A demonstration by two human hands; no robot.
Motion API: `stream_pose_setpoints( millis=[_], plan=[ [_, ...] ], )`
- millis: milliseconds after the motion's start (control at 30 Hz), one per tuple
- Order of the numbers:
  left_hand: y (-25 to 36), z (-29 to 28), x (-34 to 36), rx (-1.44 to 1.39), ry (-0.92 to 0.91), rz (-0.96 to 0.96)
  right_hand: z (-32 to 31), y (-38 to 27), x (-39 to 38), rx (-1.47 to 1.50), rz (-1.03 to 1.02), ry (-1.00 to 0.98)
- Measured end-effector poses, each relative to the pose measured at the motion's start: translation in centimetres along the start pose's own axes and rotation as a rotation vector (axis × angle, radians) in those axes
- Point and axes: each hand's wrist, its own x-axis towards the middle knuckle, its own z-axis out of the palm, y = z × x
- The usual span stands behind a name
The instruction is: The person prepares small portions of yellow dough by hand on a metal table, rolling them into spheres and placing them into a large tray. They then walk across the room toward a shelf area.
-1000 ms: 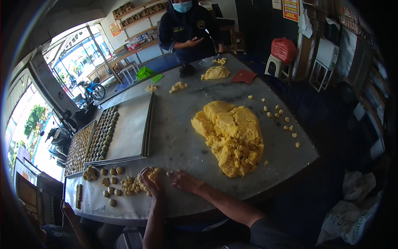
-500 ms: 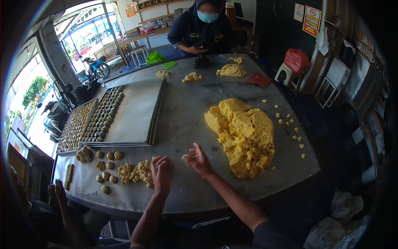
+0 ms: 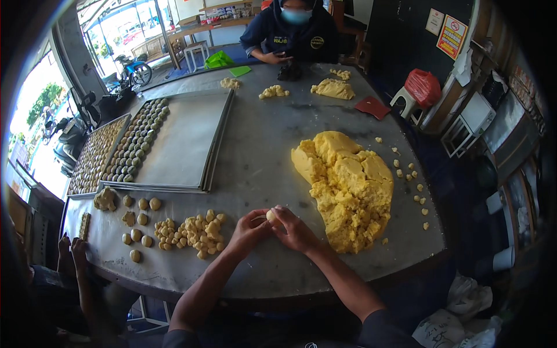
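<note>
The left hand (image 3: 250, 229) and right hand (image 3: 294, 231) met, fingers half curled, gripping a small pale dough ball (image 3: 271, 215) between their fingertips. It was seemingly round, its long axis too small to make out. Just right of the hands lay a yellow dough mass (image 3: 348, 191), longest from near to far; left of them sat a heap of dough pieces (image 3: 203, 232)
</note>
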Motion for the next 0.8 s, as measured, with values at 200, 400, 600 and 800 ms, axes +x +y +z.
stream_pose_setpoints(
  millis=[200, 400, 600, 800],
  plan=[
    [0.3, 0.3, -0.2, 0.163, -0.043, 0.062, 0.5, -0.8, -0.3, 0.051, -0.033, -0.003],
    [0.4, -0.3, -0.4, 0.112, -0.169, -0.059, 0.1, -1.5, 0.4, 0.038, -0.02, 0.019],
    [0.5, -0.3, -0.5, 0.162, -0.227, -0.06, 0.3, -0.7, -0.3, 0.12, 0.064, -0.083],
    [0.7, -0.3, -0.8, 0.182, -0.254, -0.089, -0.4, -1.9, 0.3, 0.154, 0.075, -0.06]
  ],
)
